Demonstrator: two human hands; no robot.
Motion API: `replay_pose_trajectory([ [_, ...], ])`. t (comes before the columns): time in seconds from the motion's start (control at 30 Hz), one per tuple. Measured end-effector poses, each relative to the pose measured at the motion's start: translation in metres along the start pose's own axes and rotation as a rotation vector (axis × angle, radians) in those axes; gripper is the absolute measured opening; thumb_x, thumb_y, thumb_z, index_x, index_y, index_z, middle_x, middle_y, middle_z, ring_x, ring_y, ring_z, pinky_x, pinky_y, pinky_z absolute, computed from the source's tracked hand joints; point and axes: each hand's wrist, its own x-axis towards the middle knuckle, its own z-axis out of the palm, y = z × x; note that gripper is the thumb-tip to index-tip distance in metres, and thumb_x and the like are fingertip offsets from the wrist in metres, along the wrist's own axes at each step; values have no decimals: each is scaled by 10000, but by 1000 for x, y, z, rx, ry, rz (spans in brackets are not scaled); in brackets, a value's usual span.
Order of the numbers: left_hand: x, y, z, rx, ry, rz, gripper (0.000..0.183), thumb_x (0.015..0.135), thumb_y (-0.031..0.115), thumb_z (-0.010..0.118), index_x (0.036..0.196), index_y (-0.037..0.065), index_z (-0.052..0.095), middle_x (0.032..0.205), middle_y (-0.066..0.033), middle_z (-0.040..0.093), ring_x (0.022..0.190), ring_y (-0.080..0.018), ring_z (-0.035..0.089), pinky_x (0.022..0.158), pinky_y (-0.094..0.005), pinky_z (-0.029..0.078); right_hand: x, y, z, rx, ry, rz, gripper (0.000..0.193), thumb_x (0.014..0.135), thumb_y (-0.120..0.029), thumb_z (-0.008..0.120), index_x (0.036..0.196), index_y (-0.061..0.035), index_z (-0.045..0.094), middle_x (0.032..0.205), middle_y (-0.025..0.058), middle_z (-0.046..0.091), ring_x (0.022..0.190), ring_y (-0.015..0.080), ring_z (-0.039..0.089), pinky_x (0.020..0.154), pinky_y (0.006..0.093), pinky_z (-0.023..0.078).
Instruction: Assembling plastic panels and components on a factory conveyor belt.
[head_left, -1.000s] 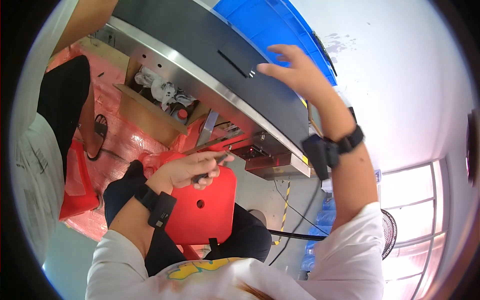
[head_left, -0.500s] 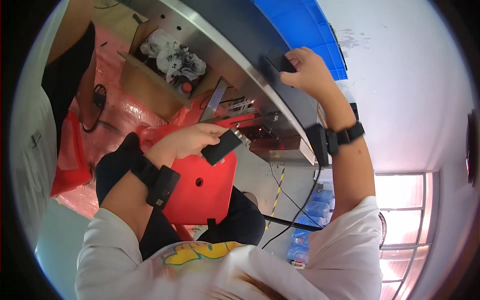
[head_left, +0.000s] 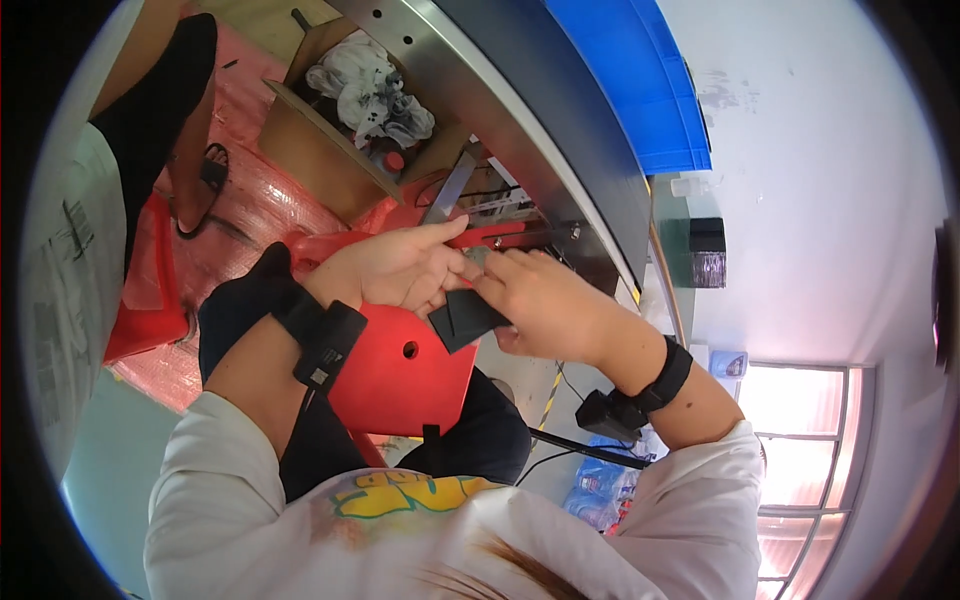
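Observation:
My right hand point(head_left: 545, 305) is closed on a black flat rectangular piece point(head_left: 468, 316), in front of my body above the red stool. Two dark faces overlap in its grip, perhaps two pieces stacked; I cannot tell for sure. My left hand point(head_left: 405, 268) is palm up beside it, thumb stretched out, fingers loosely bent with their tips at the edge of the black piece. A small greyish bit point(head_left: 478, 257) shows between the hands by my right fingertips, partly hidden. Both wrists wear black strapped devices.
A steel-edged bench with a dark belt point(head_left: 560, 90) runs along the far side, a blue crate point(head_left: 640, 80) at its back. A cardboard box point(head_left: 320, 150) with crumpled bags stands far left. Below my hands is a red stool point(head_left: 400, 370); another person's leg point(head_left: 185, 150) is at the left.
My right hand has come from the belt down and left to my left hand. The black piece my left hand held is now in my right hand's grip; my left fingers have loosened.

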Motion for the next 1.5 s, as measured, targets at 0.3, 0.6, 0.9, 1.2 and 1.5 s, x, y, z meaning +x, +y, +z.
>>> replay_pose_trajectory([
  [0.3,3,-15,33,102,156,-122,691,849,649,327,1143,45,492,928,-80,612,756,-172,608,674,-264,491,-3,-16,20,158,-34,-39,627,607,-223,717,1117,30,454,1010,189,517,853,340,570,735,407,469],
  [0.6,10,-23,-3,188,55,-226,805,851,670,243,1278,4,391,1130,-118,571,960,-201,595,830,-301,479,-10,-33,6,163,-75,-72,645,610,-233,724,1142,3,448,941,149,536,811,320,580,711,381,473],
  [0.9,8,-16,-17,295,246,-87,652,897,558,329,1287,38,385,1189,-170,533,1014,-291,564,858,-406,456,-22,12,-106,622,257,184,477,599,-228,789,957,-59,524,881,9,508,811,125,516,733,275,446],
  [1.2,17,-19,-24,523,529,5,527,903,432,434,1270,55,411,1107,-134,569,1014,-226,545,810,-350,445,37,141,-162,373,653,643,571,554,-214,740,1070,-37,573,893,92,575,728,177,577,622,271,461],
  [1.5,15,-20,-33,625,638,12,599,870,484,463,1265,36,421,1104,-140,567,1005,-233,542,817,-360,436,77,218,-148,338,494,752,584,517,-160,737,1068,-51,575,930,127,610,833,247,598,702,319,474],
])
